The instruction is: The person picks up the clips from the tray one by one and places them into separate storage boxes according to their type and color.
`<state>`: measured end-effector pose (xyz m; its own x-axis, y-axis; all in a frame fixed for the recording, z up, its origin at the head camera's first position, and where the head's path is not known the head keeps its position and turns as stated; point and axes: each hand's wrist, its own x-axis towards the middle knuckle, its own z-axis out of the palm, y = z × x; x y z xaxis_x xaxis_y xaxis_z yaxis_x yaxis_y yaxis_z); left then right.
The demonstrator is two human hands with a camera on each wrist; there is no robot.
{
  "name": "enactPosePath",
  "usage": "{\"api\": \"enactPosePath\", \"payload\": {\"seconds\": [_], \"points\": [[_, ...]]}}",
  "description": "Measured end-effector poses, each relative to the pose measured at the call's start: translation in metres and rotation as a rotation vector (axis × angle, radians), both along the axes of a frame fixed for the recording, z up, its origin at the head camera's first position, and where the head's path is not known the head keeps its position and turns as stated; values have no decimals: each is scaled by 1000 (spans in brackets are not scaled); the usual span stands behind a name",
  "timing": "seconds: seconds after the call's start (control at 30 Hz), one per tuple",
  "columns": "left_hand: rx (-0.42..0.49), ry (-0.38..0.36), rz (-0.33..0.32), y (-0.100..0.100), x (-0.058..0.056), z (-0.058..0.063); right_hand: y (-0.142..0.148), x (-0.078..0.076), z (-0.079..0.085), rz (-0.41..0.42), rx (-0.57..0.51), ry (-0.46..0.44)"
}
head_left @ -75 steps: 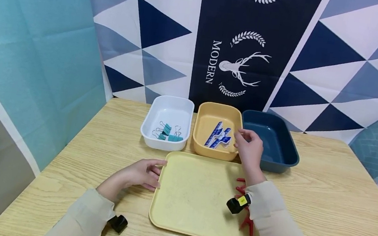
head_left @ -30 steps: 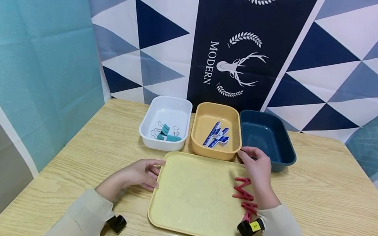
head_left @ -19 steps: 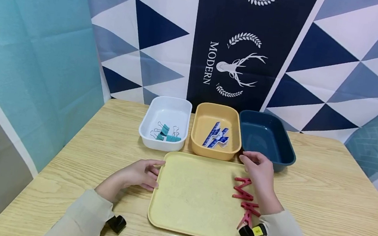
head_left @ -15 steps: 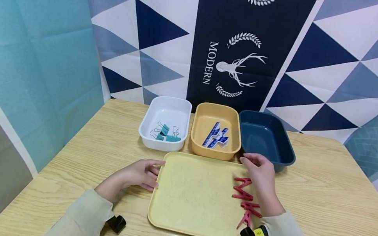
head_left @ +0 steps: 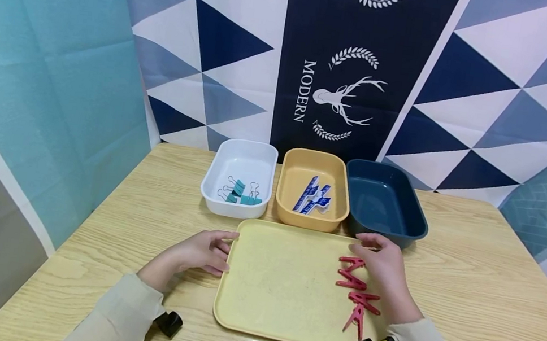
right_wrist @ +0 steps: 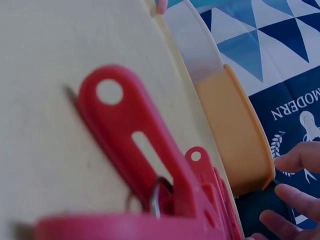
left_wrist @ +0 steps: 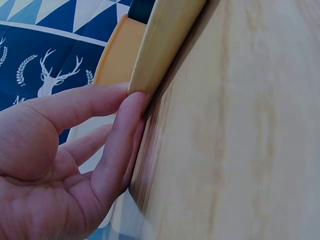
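Left hand (head_left: 201, 250): fingers slightly apart, their tips resting against the near-side rim of the tray (head_left: 280, 285); nothing is clamped. Judged to be light contact that keeps the tray from sliding on the table (head_left: 466, 308). Right hand (head_left: 385, 262): thumb and fingers apart, nothing seen between them, poised over the tray's far corner.

Red clips (head_left: 359, 297) lie on the tray in a rough line, starting just beneath the right fingertips and running back under the wrist towards the person; well apart from the left fingers. Their placement presumably suits the right hand's reach. Contact between the right thumb and the nearest clip cannot be determined.

Just beyond the right fingers stands the dark blue bin (head_left: 382, 206). Beyond and to their left, the orange bin (head_left: 310, 222) contains blue-and-white clips (head_left: 320, 202). Ahead of the left fingers, the white bin (head_left: 235, 209) contains teal binder clips (head_left: 251, 201). Separate bins appear to keep the kinds apart.
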<state>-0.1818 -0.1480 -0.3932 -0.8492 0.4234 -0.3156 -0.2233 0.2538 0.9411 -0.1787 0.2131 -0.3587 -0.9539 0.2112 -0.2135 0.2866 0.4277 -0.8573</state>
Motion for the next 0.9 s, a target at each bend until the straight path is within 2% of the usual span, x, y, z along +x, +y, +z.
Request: {"api": "enactPosePath", "payload": {"seconds": [0.1, 0.23, 0.3, 0.47, 0.7, 0.9], "points": [[4, -1, -2, 0, 0, 0, 3, 2, -2, 15, 1, -44], [8, 3, -1, 1, 1, -1, 7, 3, -5, 75, 18, -73], [9, 7, -1, 1, 1, 0, 10, 2, -8, 128, 59, -59], [8, 9, -1, 1, 2, 0, 16, -1, -16, 202, 155, -2], [7, 12, 4, 1, 2, -1, 19, -6, -21, 234, 198, -13], [11, 9, 0, 1, 2, 1, 18, -6, -22, 226, 153, -13]]}}
